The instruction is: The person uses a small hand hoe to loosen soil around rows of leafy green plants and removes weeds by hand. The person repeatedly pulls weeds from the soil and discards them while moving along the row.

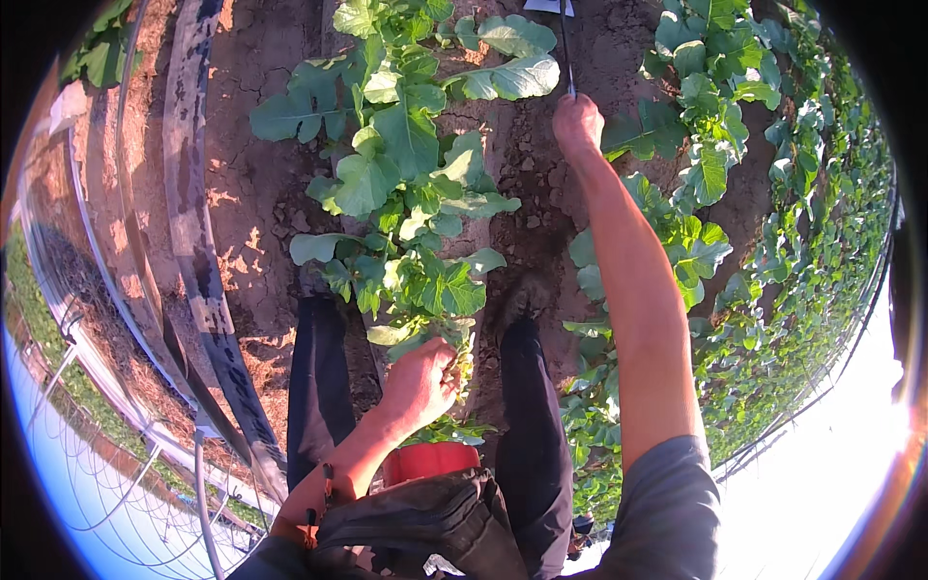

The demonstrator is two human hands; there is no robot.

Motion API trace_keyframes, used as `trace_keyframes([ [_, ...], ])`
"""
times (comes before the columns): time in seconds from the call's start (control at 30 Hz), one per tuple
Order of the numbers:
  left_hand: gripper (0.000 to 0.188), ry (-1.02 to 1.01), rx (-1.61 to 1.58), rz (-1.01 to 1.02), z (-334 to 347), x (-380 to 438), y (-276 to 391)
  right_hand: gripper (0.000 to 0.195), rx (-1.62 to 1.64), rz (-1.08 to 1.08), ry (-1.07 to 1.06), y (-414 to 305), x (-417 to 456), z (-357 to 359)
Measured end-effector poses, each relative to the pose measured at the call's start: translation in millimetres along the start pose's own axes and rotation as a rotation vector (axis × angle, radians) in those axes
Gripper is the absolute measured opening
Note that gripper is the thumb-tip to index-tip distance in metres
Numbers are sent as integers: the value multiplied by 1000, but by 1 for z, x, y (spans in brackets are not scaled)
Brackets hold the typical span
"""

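Note:
My left hand (426, 380) is closed around a small bunch of leafy greens (464, 355), low over the plant row between my legs. Stretched far forward, my right hand (578, 123) grips the near end of a thin dark rod (566, 47). At the rod's far end, by the top edge, is a white flat piece (549, 6), partly cut off by the picture. The row of broad-leaved green plants (409, 181) runs away from me, left of my right hand. Behind my left hand, near my waist, shows a red object (431, 462), partly hidden by a dark bag or cloth.
A second plant row (703, 145) lies just right of my right arm, with dense greenery beyond it. Bare cracked soil (533, 188) separates the rows. At left run long dark strips (192, 181) and a curved metal frame (203, 493). My legs straddle the near row.

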State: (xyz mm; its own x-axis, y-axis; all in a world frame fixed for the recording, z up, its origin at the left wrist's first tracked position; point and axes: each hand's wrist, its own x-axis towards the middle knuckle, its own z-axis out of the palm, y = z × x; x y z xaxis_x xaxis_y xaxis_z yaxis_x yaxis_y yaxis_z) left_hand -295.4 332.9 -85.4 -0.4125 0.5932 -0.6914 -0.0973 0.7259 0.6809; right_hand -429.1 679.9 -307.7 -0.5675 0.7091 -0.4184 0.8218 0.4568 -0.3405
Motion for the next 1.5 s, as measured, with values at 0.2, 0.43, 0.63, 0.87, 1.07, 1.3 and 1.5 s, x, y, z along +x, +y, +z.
trace_keyframes([
  [0.2, 19, 52, -104, -26, -19, 8, 8, 40, 209, 125, 30, -111, 101, -31],
  [0.43, 13, -28, -41, -90, -16, 11, 3, 39, -61, 79, -188, 5, 115, 56],
  [0.63, 12, -45, -12, -66, -3, 12, 0, 40, 16, 221, -202, 25, 29, 41],
  [0.87, 18, -27, 18, -18, 16, 13, 0, 31, -64, 124, -220, 102, -127, 51],
  [1.07, 16, -55, -49, -1, 33, 5, 2, 30, -96, 283, -354, 164, -255, 64],
  [1.3, 21, -122, -244, -132, 53, -2, -19, 27, -146, 338, -496, 208, -355, 79],
  [1.5, 12, -22, -236, -95, 64, 9, -19, 24, -4, 301, -363, 210, -383, 74],
])
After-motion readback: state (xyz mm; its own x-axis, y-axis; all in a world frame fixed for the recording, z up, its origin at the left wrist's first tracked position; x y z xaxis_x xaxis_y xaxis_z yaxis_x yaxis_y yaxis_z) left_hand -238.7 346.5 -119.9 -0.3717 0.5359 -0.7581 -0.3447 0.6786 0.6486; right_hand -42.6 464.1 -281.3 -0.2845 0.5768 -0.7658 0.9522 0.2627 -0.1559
